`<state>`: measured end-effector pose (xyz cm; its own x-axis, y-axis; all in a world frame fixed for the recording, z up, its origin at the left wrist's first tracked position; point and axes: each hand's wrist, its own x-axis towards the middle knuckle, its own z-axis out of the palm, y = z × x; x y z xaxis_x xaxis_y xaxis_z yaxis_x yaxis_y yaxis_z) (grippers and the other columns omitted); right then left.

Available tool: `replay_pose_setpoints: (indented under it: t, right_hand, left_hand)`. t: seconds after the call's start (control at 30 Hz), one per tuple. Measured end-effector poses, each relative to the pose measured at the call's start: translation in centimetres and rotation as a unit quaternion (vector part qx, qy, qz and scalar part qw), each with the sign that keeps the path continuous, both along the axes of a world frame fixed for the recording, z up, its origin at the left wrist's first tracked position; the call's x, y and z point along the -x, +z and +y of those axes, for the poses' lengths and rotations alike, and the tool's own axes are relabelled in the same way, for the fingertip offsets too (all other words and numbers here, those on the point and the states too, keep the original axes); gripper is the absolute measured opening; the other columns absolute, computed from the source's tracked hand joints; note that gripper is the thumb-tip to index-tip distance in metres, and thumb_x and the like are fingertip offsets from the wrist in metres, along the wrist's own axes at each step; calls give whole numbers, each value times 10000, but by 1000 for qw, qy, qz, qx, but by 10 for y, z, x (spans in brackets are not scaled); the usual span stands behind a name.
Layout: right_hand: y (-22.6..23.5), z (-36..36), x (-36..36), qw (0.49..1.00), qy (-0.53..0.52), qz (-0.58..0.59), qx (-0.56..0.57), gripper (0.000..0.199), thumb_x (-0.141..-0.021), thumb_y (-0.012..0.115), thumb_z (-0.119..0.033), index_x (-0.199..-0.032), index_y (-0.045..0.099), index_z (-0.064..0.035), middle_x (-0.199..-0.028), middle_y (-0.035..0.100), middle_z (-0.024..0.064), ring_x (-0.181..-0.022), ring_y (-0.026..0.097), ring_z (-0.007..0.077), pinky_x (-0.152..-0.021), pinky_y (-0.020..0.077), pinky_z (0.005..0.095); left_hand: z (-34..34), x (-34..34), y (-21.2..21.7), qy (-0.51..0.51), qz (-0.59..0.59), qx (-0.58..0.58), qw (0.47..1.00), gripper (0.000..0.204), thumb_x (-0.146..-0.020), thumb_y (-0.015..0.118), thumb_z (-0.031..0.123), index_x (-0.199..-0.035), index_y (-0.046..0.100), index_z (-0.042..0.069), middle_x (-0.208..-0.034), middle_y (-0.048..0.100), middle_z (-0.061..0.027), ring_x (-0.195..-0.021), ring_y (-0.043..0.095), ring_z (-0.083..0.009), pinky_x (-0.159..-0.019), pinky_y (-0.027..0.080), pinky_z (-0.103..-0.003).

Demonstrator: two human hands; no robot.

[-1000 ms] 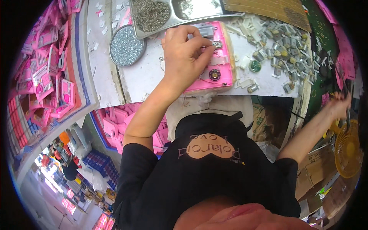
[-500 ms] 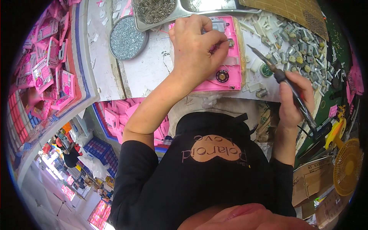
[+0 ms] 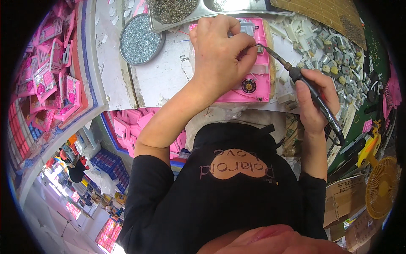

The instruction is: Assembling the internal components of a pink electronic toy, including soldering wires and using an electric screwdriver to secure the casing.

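A pink plastic housing (image 3: 263, 70) lies on the white table in front of me, with a small round speaker (image 3: 248, 86) near its lower right corner. My left hand (image 3: 222, 53) is over the housing, its thumb and forefinger pinched together at the right side. Whatever sits between those fingertips is too small or hidden to name. In my right hand (image 3: 315, 99) is a soldering iron (image 3: 311, 91) with a black handle, gripped like a pen. Its bent metal tip reaches the left fingertips over the housing. Red and blue wire ends show left of the left hand.
A round dish of small silvery screws (image 3: 141, 40) stands left of a metal tray (image 3: 173, 10) holding small metal parts. Small motors (image 3: 334, 55) and white plastic pieces are heaped at the right. Pink housings (image 3: 50, 76) are piled far left; a yellow fan (image 3: 380, 186) is at the lower right.
My right hand has moved the soldering iron left and up, bringing its tip from beside the housing to the left fingertips. The left hand keeps its pinch, almost still.
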<state>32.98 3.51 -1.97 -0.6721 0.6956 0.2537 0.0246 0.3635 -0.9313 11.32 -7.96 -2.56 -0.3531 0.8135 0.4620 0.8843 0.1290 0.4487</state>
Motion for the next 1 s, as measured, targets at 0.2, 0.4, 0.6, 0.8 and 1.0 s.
replay_pose_setpoints:
  t: [0.2,0.4,0.6,0.8,1.0]
  right_hand:
    - [-3,-2,3,1000,12,18,-4,284,-858,783,-17,-1121,683,22,-970,701,91,-790,624,109,-709,487,227]
    - [-2,0,-1,999,16,31,-41,296,-847,774,9,-1125,673,37,-945,681,92,-731,577,111,-652,444,227]
    - [4,3,-13,998,4,44,-49,310,-850,759,18,-1141,657,44,-916,655,92,-742,545,116,-670,421,234]
    - [5,5,-21,998,6,47,-49,316,-853,759,6,-1146,648,51,-875,626,85,-748,535,128,-664,406,248]
    - [8,6,-18,996,24,61,-53,311,-850,758,9,-1138,647,46,-845,617,84,-725,530,141,-651,400,256]
  left_hand:
    - [0,0,0,4,8,-4,1000,127,-705,836,193,-804,760,169,-909,534,4,-878,489,-228,-793,359,-388]
    - [1,-2,0,13,10,4,1000,126,-702,833,196,-800,757,171,-898,532,12,-880,487,-230,-788,364,-389]
    - [1,-3,2,16,21,3,1000,126,-707,832,199,-806,760,167,-891,534,16,-884,496,-220,-793,362,-392]
    - [-2,-3,2,11,18,-1,1000,131,-712,836,194,-818,764,166,-891,550,22,-877,509,-212,-804,354,-386]
    - [-6,-1,-4,-14,23,-45,999,132,-726,823,179,-838,756,159,-916,580,16,-884,527,-207,-820,345,-380]
